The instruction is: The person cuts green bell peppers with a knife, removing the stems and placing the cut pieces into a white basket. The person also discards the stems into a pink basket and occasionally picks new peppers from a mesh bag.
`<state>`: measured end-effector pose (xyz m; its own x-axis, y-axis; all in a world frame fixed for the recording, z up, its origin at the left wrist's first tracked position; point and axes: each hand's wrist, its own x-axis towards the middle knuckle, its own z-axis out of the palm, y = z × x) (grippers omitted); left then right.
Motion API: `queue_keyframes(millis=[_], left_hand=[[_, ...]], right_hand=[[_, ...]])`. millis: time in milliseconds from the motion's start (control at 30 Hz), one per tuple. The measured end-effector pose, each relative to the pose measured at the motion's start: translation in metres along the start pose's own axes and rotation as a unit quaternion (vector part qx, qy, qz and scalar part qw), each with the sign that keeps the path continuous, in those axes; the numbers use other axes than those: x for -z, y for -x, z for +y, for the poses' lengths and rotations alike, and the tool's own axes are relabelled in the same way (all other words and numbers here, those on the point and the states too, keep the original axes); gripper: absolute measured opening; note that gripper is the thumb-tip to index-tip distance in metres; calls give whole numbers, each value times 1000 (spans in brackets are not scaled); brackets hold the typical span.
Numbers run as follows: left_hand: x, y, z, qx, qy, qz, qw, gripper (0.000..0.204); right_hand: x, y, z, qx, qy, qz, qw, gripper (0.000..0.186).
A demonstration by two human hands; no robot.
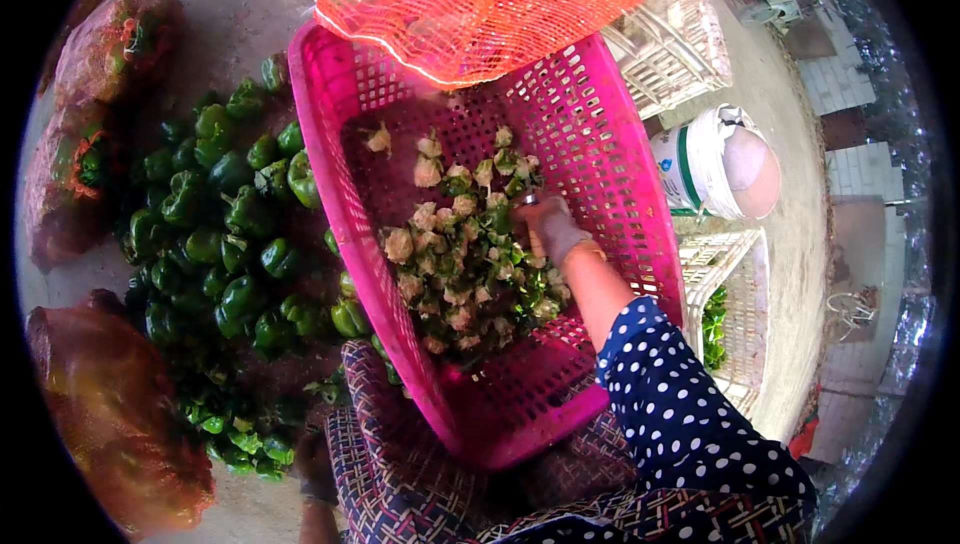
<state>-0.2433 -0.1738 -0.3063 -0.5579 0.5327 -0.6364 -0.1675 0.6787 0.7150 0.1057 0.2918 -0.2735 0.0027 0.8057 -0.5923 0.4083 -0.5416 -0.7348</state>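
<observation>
Many grn peppers (240,212) nr pink crate (345,209), net (480,4) over rim

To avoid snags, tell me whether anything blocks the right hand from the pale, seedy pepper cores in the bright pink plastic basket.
Nothing visible does: the greyish-gloved right hand is inside the slotted pink basket, at the right edge of the pale cores. The orange mesh covers part of the basket's far end, beyond them.

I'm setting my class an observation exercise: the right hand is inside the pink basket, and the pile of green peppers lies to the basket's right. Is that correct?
Not quite: the head view shows the pile of green peppers left of the pink basket. The right hand is indeed inside it.
</observation>
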Motion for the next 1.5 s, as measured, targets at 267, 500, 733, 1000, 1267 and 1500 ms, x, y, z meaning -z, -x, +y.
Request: queue_keyframes(millis=[267,500,733,1000,1267,1500], left_hand=[[-3,-7,2,18,-8,-21,1000,12],[0,1,-13,47,26,-39,998,16],[-11,11,19,-39,7,-69,997,24],[-13,21,65,-51,38,-115,991,34],[-136,-85,122,-204,-216,46,954,68],[-149,-89,167,-87,41,-87,992,81]], right_hand=[[-39,-13,43,110,414,32,903,34],[72,148,-88,6,-68,-61,996,18],[268,298,-4,98,-216,279,931,30],[319,389,82,-204,230,323,895,51],[157,367,-26,132,5,138,982,42],[85,369,-36,158,280,200,926,32]])
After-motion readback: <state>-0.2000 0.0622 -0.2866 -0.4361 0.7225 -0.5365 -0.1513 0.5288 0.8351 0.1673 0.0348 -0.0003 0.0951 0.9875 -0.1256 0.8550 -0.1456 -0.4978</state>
